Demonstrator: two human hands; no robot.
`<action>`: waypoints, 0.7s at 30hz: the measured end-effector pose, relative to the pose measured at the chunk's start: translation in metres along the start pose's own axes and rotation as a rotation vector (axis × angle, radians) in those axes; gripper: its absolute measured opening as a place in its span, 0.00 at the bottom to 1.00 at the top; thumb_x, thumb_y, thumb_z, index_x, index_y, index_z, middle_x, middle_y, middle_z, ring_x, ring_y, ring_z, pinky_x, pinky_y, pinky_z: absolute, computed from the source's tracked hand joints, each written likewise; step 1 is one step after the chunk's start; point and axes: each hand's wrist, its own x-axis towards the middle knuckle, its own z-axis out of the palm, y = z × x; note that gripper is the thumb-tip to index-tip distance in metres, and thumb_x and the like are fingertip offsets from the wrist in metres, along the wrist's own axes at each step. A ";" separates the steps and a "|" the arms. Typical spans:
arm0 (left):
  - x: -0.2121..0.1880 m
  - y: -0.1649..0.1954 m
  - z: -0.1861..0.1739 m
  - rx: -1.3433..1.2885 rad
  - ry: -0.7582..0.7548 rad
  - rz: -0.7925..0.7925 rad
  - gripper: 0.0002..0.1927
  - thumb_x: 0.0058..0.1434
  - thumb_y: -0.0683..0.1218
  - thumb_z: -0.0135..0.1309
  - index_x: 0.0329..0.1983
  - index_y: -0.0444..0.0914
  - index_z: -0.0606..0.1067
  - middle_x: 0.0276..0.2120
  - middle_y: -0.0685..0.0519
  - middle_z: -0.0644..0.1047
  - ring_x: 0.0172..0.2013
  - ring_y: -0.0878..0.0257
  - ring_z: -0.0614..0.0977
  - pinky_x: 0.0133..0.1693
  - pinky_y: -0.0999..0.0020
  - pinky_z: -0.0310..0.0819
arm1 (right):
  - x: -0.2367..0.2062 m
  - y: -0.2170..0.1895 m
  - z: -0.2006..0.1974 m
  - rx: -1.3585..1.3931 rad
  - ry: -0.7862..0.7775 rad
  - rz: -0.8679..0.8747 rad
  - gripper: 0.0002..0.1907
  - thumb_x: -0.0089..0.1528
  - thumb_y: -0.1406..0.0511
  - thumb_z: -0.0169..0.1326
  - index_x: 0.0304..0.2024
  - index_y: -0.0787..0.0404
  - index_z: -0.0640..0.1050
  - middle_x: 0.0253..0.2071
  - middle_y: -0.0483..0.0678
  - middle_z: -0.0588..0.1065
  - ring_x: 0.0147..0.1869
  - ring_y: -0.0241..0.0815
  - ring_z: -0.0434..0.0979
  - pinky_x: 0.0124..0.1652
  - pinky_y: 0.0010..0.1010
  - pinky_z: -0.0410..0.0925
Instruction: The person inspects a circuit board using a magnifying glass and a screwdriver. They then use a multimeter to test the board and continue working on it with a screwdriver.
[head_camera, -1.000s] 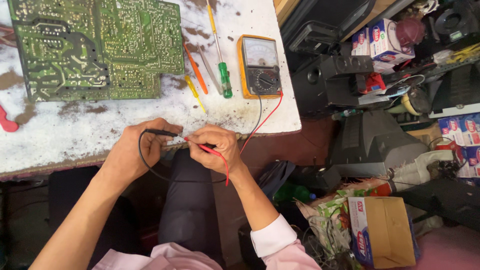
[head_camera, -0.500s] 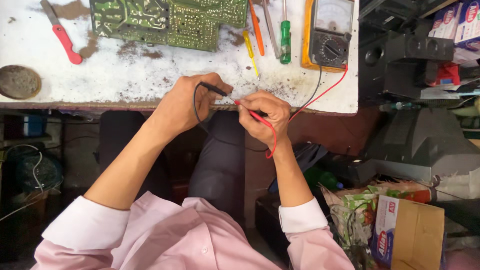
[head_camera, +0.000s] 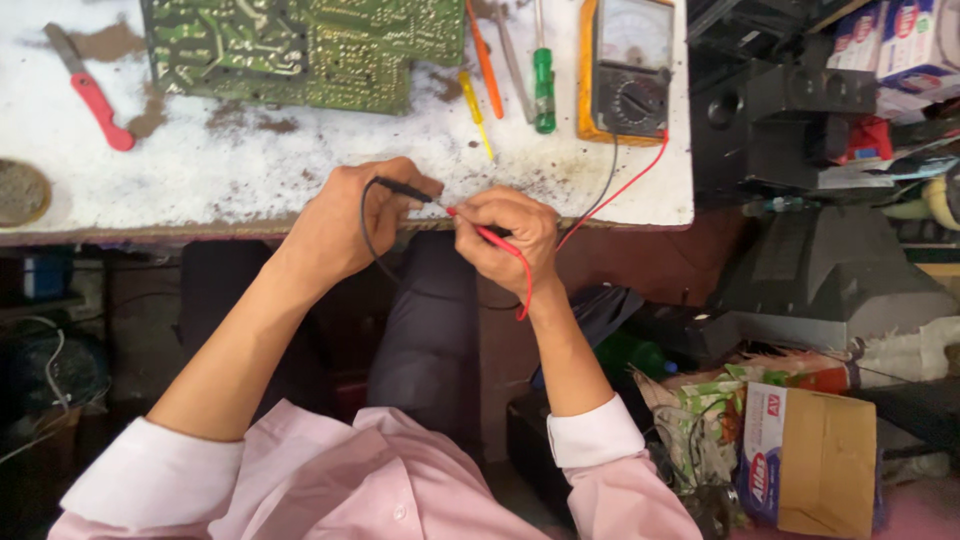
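Head view, looking down at bench edge. My left hand (head_camera: 335, 225) pinches the black probe (head_camera: 405, 190), fingers closed round its shaft; my right hand (head_camera: 510, 235) pinches the red probe (head_camera: 480, 230) the same way, fingers curled tight. Probe tips meet, or nearly so, betw. the two hands, just above the front edge of the white bench (head_camera: 250, 170). Both leads run to the yellow-cased meter (head_camera: 628, 65) at bench rear, R side. Progress, as I judge it: probes in hand and brought together, but no probe on the green circuit board (head_camera: 300, 45), which lies well apart at the back. Green screwdriver (head_camera: 543, 90) and red-handled tool (head_camera: 95, 95) lie unused. Packages: brown carton w/ blue-white side panel (head_camera: 810, 460), floor, lower R; red-white-blue boxes (head_camera: 905, 40), shelf, upper R.
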 end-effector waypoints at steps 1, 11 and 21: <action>0.000 0.000 0.000 0.008 0.015 0.056 0.16 0.59 0.33 0.47 0.45 0.36 0.80 0.29 0.43 0.80 0.23 0.57 0.79 0.30 0.65 0.73 | 0.000 0.000 0.000 0.004 -0.001 0.007 0.05 0.55 0.76 0.63 0.32 0.66 0.80 0.33 0.50 0.80 0.34 0.39 0.82 0.36 0.27 0.73; 0.003 0.004 0.003 0.001 -0.019 -0.078 0.17 0.58 0.33 0.46 0.46 0.37 0.81 0.22 0.47 0.78 0.20 0.65 0.72 0.27 0.67 0.70 | 0.000 0.000 -0.004 0.002 -0.008 -0.007 0.06 0.54 0.75 0.64 0.31 0.64 0.80 0.33 0.49 0.80 0.35 0.40 0.82 0.38 0.28 0.74; 0.005 -0.003 0.006 -0.058 -0.022 -0.013 0.22 0.59 0.32 0.35 0.47 0.34 0.79 0.36 0.45 0.84 0.37 0.61 0.88 0.42 0.70 0.81 | 0.002 -0.004 -0.005 0.014 -0.007 -0.002 0.06 0.55 0.75 0.64 0.33 0.63 0.81 0.33 0.48 0.80 0.35 0.39 0.83 0.37 0.27 0.74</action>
